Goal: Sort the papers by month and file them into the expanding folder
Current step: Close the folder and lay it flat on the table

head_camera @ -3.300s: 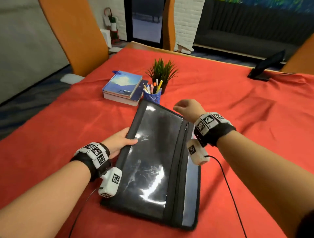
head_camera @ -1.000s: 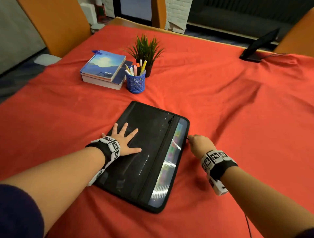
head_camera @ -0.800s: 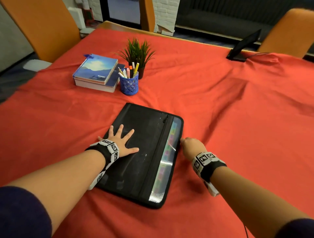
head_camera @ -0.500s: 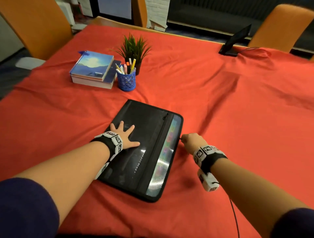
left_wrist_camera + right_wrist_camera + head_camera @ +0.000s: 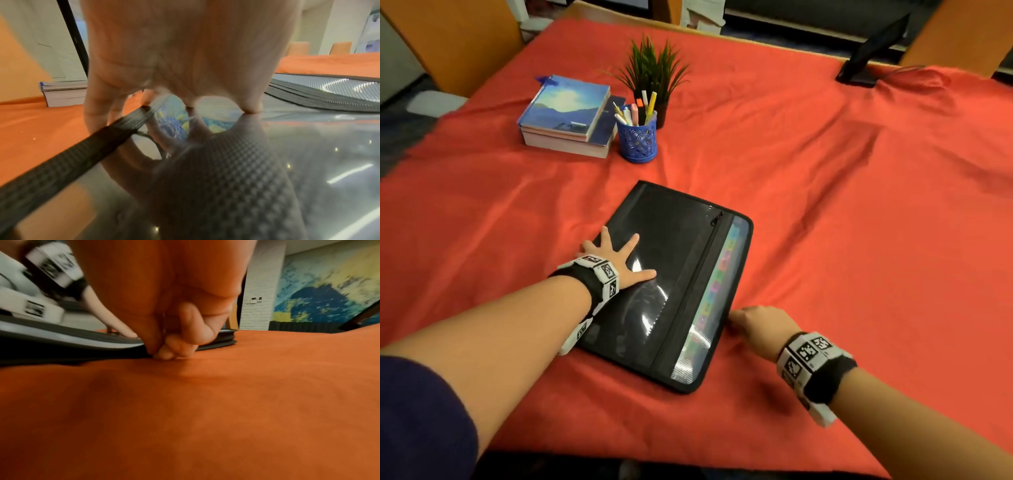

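Observation:
The black expanding folder (image 5: 671, 274) lies shut and flat on the red tablecloth, a zipped clear pocket on its top. Coloured index tabs (image 5: 717, 284) show through a clear strip along its right side. My left hand (image 5: 616, 253) presses flat on the folder's left part with fingers spread; in the left wrist view the fingertips (image 5: 249, 108) touch the glossy cover (image 5: 257, 162). My right hand (image 5: 736, 318) is at the folder's right edge, near its lower half. There the thumb and fingers (image 5: 164, 353) pinch together against the folder's edge (image 5: 61, 337), apparently on the zipper pull, which is hidden. No loose papers are in view.
At the far left of the table a stack of books (image 5: 566, 116) sits beside a blue pen cup (image 5: 637, 140) and a small potted plant (image 5: 652, 68). A black stand (image 5: 869, 58) sits at the far right edge. Orange chairs (image 5: 455, 41) flank the table.
My right hand has slid along the folder's right edge toward me, still pinched. The left hand stays pressed flat on the cover.

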Motion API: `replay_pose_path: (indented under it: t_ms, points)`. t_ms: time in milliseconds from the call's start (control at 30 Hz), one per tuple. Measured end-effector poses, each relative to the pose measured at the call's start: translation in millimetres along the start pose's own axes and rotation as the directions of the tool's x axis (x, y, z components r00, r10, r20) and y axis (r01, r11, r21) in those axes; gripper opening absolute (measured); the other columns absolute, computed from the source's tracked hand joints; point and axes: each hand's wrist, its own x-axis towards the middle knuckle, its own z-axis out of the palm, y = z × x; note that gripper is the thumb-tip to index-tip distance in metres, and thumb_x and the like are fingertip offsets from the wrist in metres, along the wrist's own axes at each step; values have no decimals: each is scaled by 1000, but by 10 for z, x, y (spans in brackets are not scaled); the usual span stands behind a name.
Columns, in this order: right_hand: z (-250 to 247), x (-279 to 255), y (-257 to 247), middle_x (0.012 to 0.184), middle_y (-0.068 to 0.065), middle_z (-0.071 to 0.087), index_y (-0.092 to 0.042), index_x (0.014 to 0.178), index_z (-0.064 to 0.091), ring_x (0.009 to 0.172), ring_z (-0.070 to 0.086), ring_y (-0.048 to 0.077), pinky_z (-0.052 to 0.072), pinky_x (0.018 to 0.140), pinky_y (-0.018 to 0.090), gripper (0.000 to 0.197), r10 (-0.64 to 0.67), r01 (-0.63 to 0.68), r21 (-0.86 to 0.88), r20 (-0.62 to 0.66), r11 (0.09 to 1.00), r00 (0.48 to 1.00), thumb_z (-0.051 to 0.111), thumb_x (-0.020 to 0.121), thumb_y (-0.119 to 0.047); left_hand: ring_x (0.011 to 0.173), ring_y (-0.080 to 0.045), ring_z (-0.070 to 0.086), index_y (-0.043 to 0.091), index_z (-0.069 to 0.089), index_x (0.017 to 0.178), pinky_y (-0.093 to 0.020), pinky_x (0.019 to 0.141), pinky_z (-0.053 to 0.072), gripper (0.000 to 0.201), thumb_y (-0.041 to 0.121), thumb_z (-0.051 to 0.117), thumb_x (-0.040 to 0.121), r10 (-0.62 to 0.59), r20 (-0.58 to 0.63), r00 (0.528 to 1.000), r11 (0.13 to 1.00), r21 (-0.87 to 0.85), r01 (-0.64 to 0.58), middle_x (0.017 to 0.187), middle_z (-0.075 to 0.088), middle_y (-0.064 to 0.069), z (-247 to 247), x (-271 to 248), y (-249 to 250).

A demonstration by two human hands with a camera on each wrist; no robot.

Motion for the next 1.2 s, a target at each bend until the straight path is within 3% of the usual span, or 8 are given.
replay_pose_path:
  t_ms: [100, 267, 400, 567, 800, 967, 1067, 1200]
  points:
    - [-28, -116, -46, 108, 2, 64, -27, 113, 55, 100, 60, 29, 46, 75, 34, 27, 3, -3, 23, -15, 1000, 1000, 42, 89, -23, 131, -47, 22, 50, -13, 143, -49, 106, 31, 92, 88, 30, 70, -17, 26, 1000, 1000, -6, 17, 156, -9, -18, -53, -66, 45]
    - [-97, -114, 194, 104, 8, 65, -25, 104, 56, 95, 61, 31, 46, 71, 35, 22, 268, -260, 109, -60, 959, 962, 41, 89, -22, 138, -45, 20, 41, -7, 148, -49, 112, 20, 93, 78, 40, 77, 20, 130, 991, 997, -82, -10, 154, 3, -24, -218, -252, 20]
    - [55, -150, 104, 108, 12, 64, -22, 111, 56, 96, 60, 32, 45, 75, 34, 27, 324, -313, 199, -28, 929, 946, 41, 89, -18, 139, -29, 31, 30, -6, 150, -31, 108, 27, 87, 71, 36, 86, 49, 183, 982, 999, -29, -44, 154, 24, -13, -71, -408, -233]
    - [236, -360, -225, 107, 10, 65, -22, 115, 57, 98, 60, 33, 46, 77, 35, 33, 269, -248, 252, -52, 935, 962, 42, 87, -14, 123, -32, 50, 36, -13, 147, -32, 97, 38, 83, 73, 29, 85, 62, 135, 989, 998, -22, -60, 149, 35, -15, 260, -438, -328]
    - [580, -915, -674, 96, 13, 67, -22, 105, 59, 88, 62, 35, 46, 70, 37, 22, 338, -280, 343, -123, 897, 933, 43, 93, -30, 124, -34, 49, 36, -9, 148, -33, 99, 37, 81, 70, 32, 87, 120, 68, 991, 990, -86, -114, 149, 35, -16, 243, -486, -324]
    - [467, -854, -817, 96, 17, 65, -13, 99, 59, 87, 62, 38, 46, 68, 37, 24, 447, -390, 298, -153, 871, 881, 41, 92, -27, 108, -37, 58, 45, -9, 145, -39, 93, 51, 107, 55, 70, 74, 227, 222, 948, 928, -346, -141, 154, 25, -13, 295, -669, -496]
    - [420, -823, -990, 96, 19, 65, -7, 95, 59, 87, 61, 39, 44, 67, 36, 24, 422, -373, 268, -157, 888, 893, 41, 92, -23, 115, -33, 57, 37, -8, 148, -26, 83, 44, 107, 57, 67, 75, 234, 112, 966, 952, -229, -204, 152, 31, -11, 396, -748, -527]
    - [348, -757, -1127, 100, 20, 64, -4, 98, 59, 90, 62, 38, 45, 70, 36, 24, 407, -372, 227, -133, 900, 903, 41, 90, -18, 115, -34, 57, 34, -8, 149, -29, 80, 42, 107, 60, 66, 75, 243, 86, 966, 956, -189, -224, 148, 37, -12, 399, -736, -532]
